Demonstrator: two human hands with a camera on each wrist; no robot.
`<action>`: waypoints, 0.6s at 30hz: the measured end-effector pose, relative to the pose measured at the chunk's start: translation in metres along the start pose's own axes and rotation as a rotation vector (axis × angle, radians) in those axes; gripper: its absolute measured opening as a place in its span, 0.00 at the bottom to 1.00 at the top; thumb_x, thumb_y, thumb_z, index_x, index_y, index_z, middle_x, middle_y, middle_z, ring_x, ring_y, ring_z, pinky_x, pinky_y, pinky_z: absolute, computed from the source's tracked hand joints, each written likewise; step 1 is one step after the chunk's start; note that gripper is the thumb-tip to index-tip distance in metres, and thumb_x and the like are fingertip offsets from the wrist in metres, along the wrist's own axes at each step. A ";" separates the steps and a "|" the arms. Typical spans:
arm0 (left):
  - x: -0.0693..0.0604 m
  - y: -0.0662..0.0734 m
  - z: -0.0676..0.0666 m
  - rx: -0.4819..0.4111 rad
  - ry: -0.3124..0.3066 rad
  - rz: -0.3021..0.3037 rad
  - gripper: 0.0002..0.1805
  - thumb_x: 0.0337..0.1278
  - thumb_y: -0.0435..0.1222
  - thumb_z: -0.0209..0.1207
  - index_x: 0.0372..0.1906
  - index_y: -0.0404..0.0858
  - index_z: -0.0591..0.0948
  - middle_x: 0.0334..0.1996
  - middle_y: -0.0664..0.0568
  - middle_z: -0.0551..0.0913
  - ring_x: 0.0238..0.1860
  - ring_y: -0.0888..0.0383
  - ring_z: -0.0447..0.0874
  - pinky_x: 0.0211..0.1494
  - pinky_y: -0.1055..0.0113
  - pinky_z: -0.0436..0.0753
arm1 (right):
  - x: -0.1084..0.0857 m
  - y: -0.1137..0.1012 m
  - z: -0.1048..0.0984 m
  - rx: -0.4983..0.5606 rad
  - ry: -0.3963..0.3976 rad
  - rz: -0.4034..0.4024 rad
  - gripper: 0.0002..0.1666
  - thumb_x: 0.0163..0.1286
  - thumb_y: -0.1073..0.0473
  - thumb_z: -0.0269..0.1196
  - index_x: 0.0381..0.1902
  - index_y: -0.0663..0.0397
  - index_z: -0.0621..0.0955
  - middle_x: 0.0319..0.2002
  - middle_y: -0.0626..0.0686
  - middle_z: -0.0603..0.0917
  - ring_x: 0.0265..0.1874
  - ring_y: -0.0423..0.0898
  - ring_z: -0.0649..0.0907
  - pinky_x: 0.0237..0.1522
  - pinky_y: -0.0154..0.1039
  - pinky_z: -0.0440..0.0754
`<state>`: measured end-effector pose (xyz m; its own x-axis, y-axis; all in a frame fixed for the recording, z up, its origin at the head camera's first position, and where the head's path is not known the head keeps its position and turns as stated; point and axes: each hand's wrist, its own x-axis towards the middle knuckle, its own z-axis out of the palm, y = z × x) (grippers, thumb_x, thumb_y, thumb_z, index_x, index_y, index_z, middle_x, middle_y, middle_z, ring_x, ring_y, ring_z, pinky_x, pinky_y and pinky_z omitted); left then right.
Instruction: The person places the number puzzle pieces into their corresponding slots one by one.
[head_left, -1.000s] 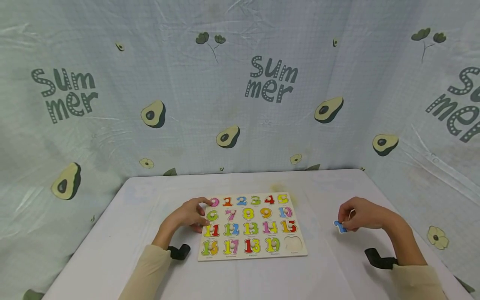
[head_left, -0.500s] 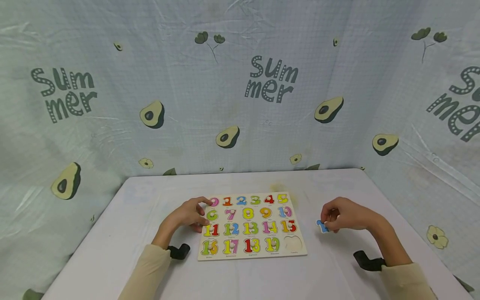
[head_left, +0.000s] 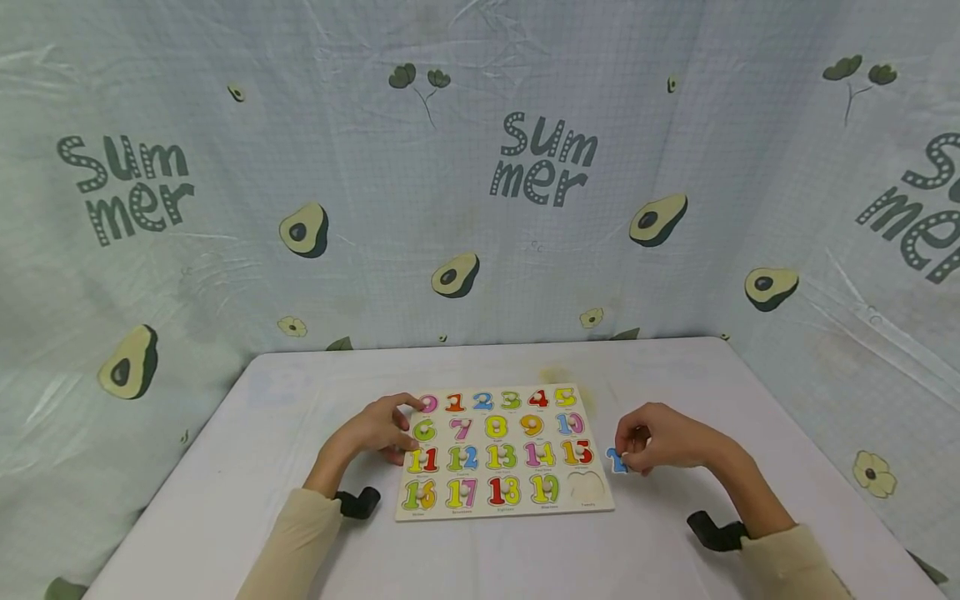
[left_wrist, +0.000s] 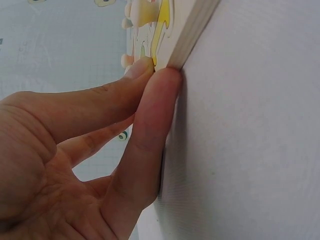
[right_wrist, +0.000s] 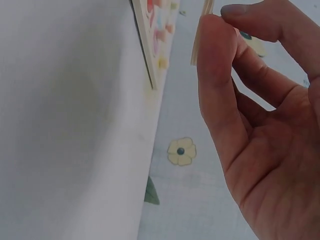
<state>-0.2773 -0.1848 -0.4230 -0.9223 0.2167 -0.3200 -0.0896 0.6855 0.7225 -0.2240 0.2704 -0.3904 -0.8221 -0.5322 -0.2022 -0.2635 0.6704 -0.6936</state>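
A wooden number puzzle board (head_left: 480, 513) lies flat on the table, with knobbed, coloured number pieces in its slots. Its lower right recess (head_left: 587, 488) shows bare wood. My left hand (head_left: 378, 429) grips the board's left edge; in the left wrist view, thumb and a finger pinch its corner (left_wrist: 192, 35). Just off the board's right side, my right hand (head_left: 667, 437) pinches a blue number puzzle piece (head_left: 617, 461) above the table. Fingers cover part of that piece, and only its pale edge (right_wrist: 195, 47) appears in the right wrist view.
The white-covered table (head_left: 315, 550) reaches back to a hanging curtain (head_left: 360, 283) printed with avocados and lettering. More curtain hangs at both sides. A black wrist mount (head_left: 716, 533) sits below the right hand, another (head_left: 360, 504) below the left.
My right hand has moved left across the table with the blue puzzle piece, from well right of the board to close beside it. The left hand and the board have stayed put.
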 end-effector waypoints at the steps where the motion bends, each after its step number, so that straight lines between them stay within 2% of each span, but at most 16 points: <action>1: 0.000 0.000 0.000 0.001 0.000 0.001 0.34 0.54 0.28 0.72 0.67 0.45 0.77 0.43 0.43 0.76 0.27 0.54 0.81 0.29 0.66 0.86 | 0.001 0.000 0.002 -0.001 -0.004 -0.006 0.03 0.59 0.64 0.67 0.32 0.54 0.84 0.24 0.47 0.82 0.23 0.41 0.81 0.28 0.36 0.85; 8: 0.001 -0.001 0.001 0.003 0.001 -0.001 0.34 0.54 0.28 0.72 0.67 0.45 0.77 0.43 0.43 0.76 0.26 0.54 0.80 0.29 0.67 0.86 | 0.009 -0.008 0.014 -0.008 -0.036 -0.035 0.03 0.59 0.64 0.67 0.33 0.56 0.84 0.23 0.45 0.81 0.22 0.39 0.80 0.28 0.35 0.84; 18: -0.002 0.000 0.000 -0.001 -0.013 0.009 0.34 0.54 0.27 0.72 0.68 0.43 0.76 0.42 0.43 0.76 0.25 0.55 0.80 0.28 0.66 0.86 | 0.017 -0.016 0.033 -0.013 -0.052 -0.096 0.07 0.60 0.67 0.67 0.30 0.48 0.83 0.25 0.43 0.80 0.22 0.36 0.79 0.27 0.33 0.84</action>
<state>-0.2755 -0.1853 -0.4223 -0.9180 0.2324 -0.3214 -0.0814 0.6825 0.7263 -0.2174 0.2331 -0.4054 -0.7653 -0.6205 -0.1710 -0.3469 0.6215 -0.7024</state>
